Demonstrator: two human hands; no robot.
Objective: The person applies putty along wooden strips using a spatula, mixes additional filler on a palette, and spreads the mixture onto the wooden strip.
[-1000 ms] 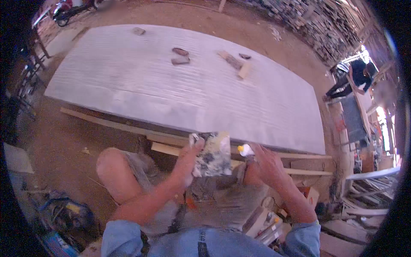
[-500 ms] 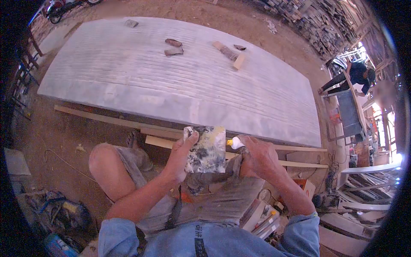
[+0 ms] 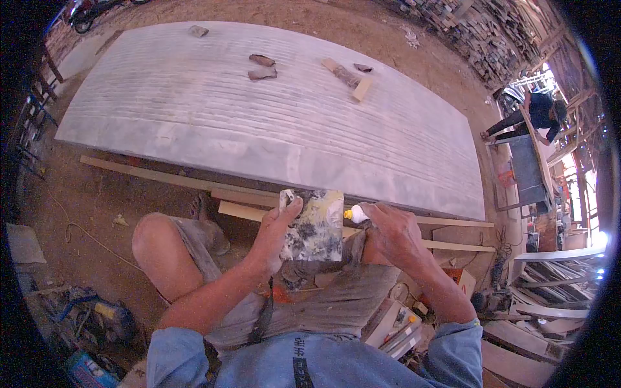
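Plate point(image 3: 314, 227): smeared, at the dial's centre above your lap; held by its edge, seemingly leaving the face free.
Left hand point(image 3: 273, 234): at the plate's 9 o'clock, clamped on it, thumb over the face.
Tube point(image 3: 359, 214): white, at the plate's 3 o'clock; yellow tip point(image 3: 348, 215) just beside the plate.
Right hand point(image 3: 396, 234): closed round the tube, apparently so the tip faces the plate.
Panel point(image 3: 213, 123): ribbed, 12 o'clock.
Lettering point(image 3: 299, 348): your shirt point(image 3: 252, 365), 6 o'clock; unreadable.

Smeared plate point(image 3: 314, 227) in left hand point(image 3: 272, 234)
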